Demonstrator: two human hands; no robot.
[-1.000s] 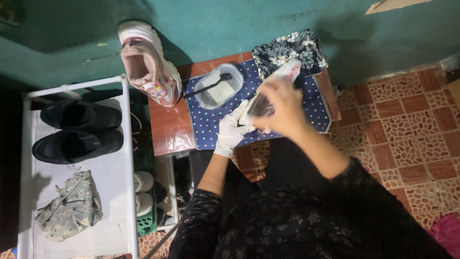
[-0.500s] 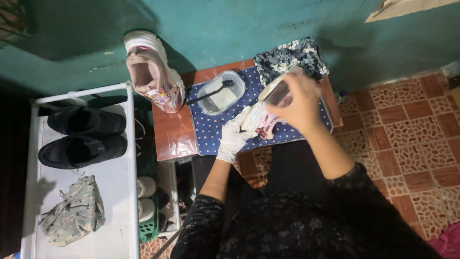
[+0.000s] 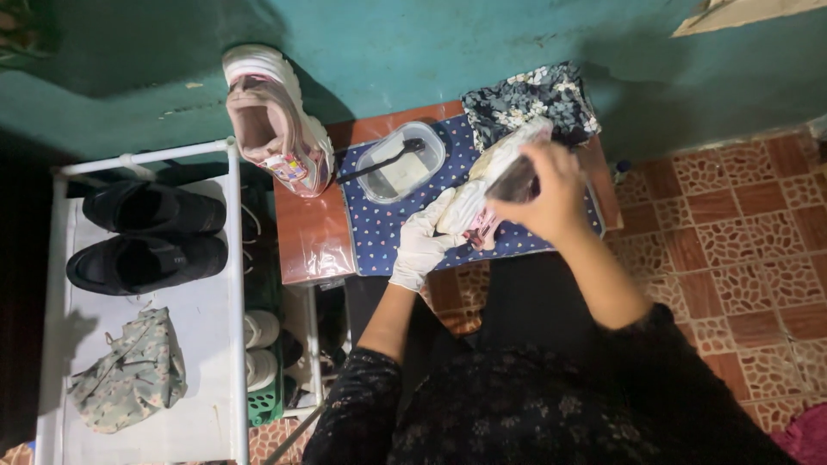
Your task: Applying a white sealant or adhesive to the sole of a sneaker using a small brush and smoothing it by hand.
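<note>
My left hand point(image 3: 422, 245), in a white glove, grips the lower end of a white and pink sneaker point(image 3: 482, 194) held over the blue dotted cloth point(image 3: 388, 241). My bare right hand point(image 3: 547, 194) presses a dark brush or cloth against the sneaker's upper side; the tool is mostly hidden by my fingers. A second pink and white sneaker point(image 3: 276, 120) stands against the teal wall at the left end of the small wooden table point(image 3: 310, 237). A clear plastic container point(image 3: 401, 164) with a dark-handled brush across it sits on the cloth.
A folded floral cloth point(image 3: 530, 103) lies at the table's back right. A white shoe rack point(image 3: 233, 293) at left carries two black shoes point(image 3: 146, 232) and a crumpled patterned cloth point(image 3: 129, 370). Patterned tiles point(image 3: 741, 232) cover the floor at right.
The view has shifted slightly. My right hand has moved along the sneaker, and the sneaker has tilted a little in my gloved left hand.
</note>
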